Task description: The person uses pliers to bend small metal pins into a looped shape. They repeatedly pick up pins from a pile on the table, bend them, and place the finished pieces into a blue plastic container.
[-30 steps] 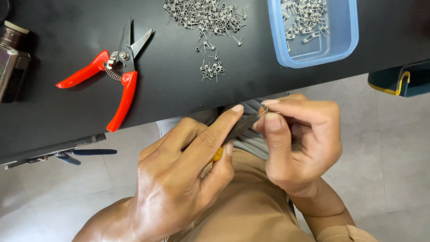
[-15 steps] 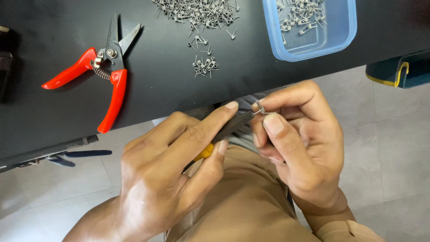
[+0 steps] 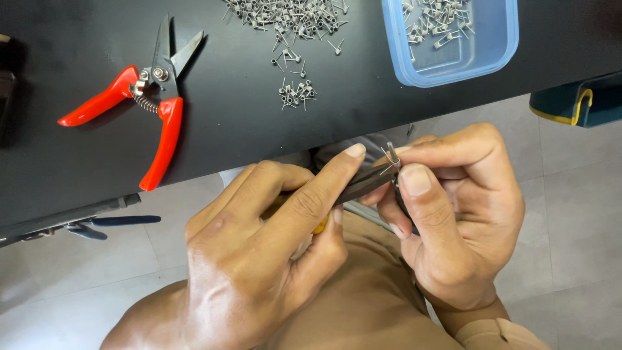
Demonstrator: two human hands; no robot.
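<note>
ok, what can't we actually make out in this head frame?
- Tool in the left hand: the fingers cover its handle; only a dark tip and a bit of yellow show.
- Small wire piece at the right hand: too small for its shape; how the tip grips it is unclear.
- Blue plastic tub and the pile of small metal parts: cut off by the top edge.
- Dark object on the black table: cut off by the left edge.
</note>
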